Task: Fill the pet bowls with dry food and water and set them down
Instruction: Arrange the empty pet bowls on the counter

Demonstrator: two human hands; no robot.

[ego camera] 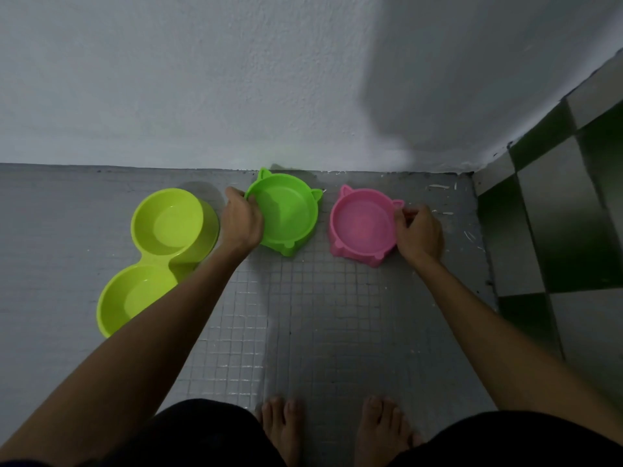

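Farthest out past the left hand sits a yellow-green plastic double bowl with two round wells [158, 254], flat on the grey small-tiled floor [323, 315]; both wells look empty, no food or water visible. Left hand [241, 219] grips the near-left rim of a bright green plastic cat-ear bowl [285, 214], fingers curled over the edge, thumb side hidden. That bowl sits just beyond the hand, close to the white textured wall [202, 79], empty as far as can be seen. To its right, apart from it, a pink plastic cat-ear bowl [362, 222] rests on the floor; right hand [419, 232] pinches its right rim by the ear tab, fingers curled onto the edge. Pink bowl also looks empty, though a thin layer of water would be hard to tell in this dim light. Judgement: thin moulded plastic, light and stiff, not fragile, smooth so likely a bit slippery when wet. The rim is the natural hold for the singles; once they are filled, two hands or a level lift by opposite rims is safer against spills. The double bowl probably wants a hold at the narrow waist or at both ends. Bare feet [337, 429] show near the person's body; black-and-white checker tiles [556, 230] lie right of the right hand.
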